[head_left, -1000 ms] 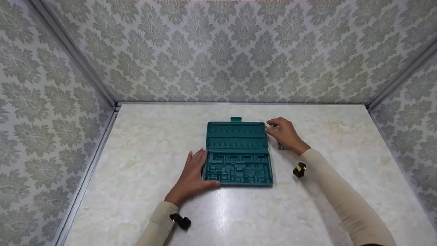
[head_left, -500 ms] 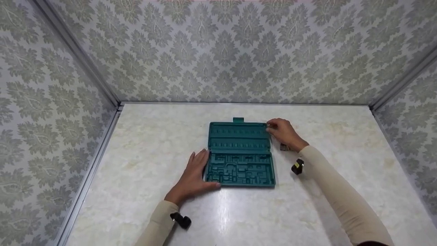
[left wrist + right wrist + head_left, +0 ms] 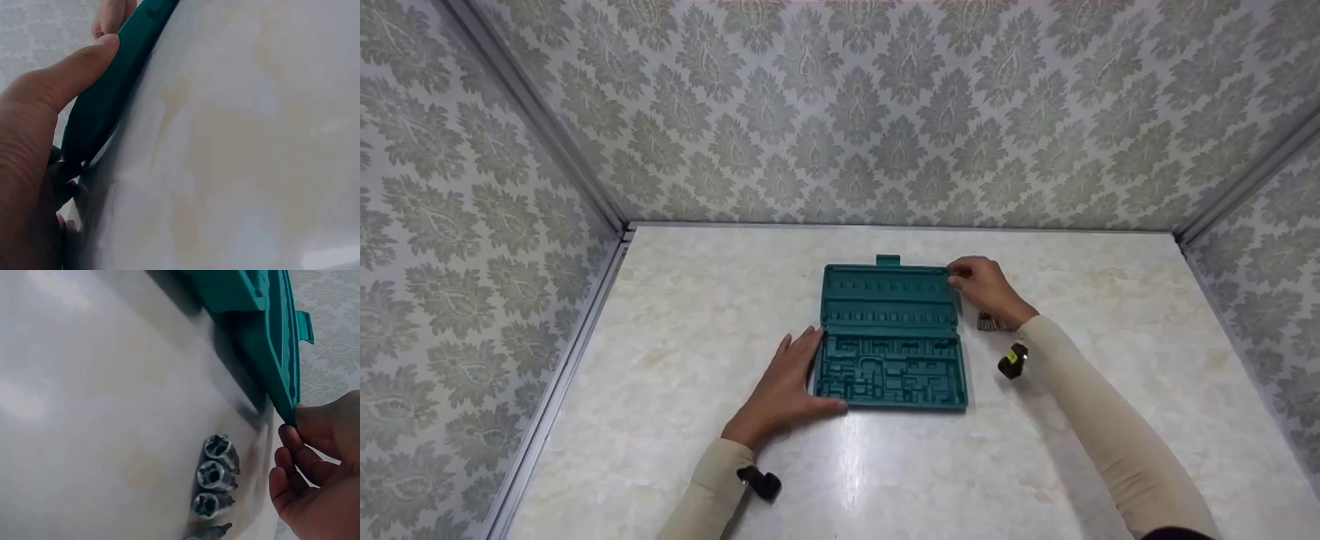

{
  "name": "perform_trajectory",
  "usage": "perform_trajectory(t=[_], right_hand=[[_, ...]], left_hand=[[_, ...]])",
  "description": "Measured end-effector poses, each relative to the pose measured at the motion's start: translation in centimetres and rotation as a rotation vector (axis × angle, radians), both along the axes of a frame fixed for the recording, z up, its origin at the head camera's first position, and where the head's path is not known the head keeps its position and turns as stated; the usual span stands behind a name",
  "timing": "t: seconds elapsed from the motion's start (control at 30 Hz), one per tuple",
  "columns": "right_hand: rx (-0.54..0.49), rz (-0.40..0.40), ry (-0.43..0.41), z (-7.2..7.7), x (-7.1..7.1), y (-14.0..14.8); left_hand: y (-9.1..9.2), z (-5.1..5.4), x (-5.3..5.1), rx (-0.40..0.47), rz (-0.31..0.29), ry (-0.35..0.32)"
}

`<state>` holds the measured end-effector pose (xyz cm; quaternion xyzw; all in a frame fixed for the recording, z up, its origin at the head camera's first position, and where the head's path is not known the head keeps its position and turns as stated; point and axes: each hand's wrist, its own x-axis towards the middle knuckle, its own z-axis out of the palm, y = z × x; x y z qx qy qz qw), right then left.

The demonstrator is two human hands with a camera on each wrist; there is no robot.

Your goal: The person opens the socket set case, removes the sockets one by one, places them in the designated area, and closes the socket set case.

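Note:
A green plastic tool case point(image 3: 885, 300) lies opened out, its lid half at the back and its moulded half at the front. At the front left corner, my left hand point(image 3: 784, 390) touches the case, thumb along the front edge and fingers fairly straight along the left side. In the left wrist view, the thumb point(image 3: 84, 64) presses on the green edge; the other fingers are mostly hidden. My right hand point(image 3: 986, 289) pinches the lid's back right corner between thumb and forefinger, as the right wrist view shows. Below that hand lie several metal sockets point(image 3: 211, 475) in a row.
The case's latch tab point(image 3: 888, 260) sticks out at the back of the lid. Patterned walls point(image 3: 847, 112) enclose the marbled white table point(image 3: 697, 300) at the back and sides. Black cameras point(image 3: 1014, 361) are strapped on both wrists.
My right thumb and forefinger, apart beside the lid a second ago, have come together on its back right corner. My left hand has stayed at the case.

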<state>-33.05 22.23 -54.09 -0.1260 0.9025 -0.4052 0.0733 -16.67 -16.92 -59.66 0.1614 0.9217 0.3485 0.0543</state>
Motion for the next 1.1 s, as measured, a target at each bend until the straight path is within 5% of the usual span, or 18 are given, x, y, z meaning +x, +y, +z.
perform_trajectory(t=[0.67,1.1], right_hand=[[-0.142,-0.052,0.239,2.6,2.3,0.4],[-0.222,-0.105,0.295,4.1,4.6,0.8]], left_hand=[[0.1,-0.3,0.4,0.047,0.066,-0.021],[0.4,-0.4,0.4,0.044,0.084,-0.032]])
